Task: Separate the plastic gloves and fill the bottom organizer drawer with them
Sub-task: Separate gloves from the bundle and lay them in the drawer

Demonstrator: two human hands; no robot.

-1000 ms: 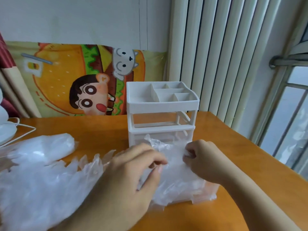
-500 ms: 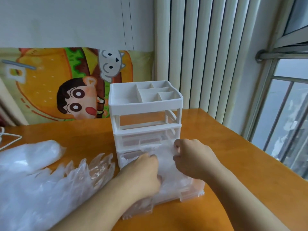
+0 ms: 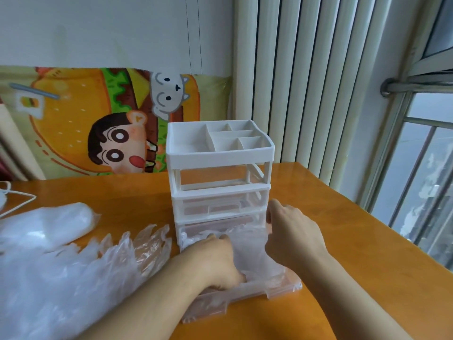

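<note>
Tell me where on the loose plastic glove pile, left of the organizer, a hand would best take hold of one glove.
Probably at a fingertip along the frayed right edge of the glove pile, nearest the organizer. Single glove fingers fan out and stand apart there, so a pinch from above or from the right could lift one glove alone; the pile's middle looks layered and stuck together.

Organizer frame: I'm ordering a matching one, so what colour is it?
White frame with clear see-through drawers, best seen in the head view.

small white plastic three-tier desk organizer (image 3: 219, 153) upright on the table, clear bottom drawer (image 3: 245, 290) pulled out toward the viewer, crumpled thin clear plastic gloves (image 3: 247, 249) inside it, loose heap of clear gloves (image 3: 73, 273) just left
</note>
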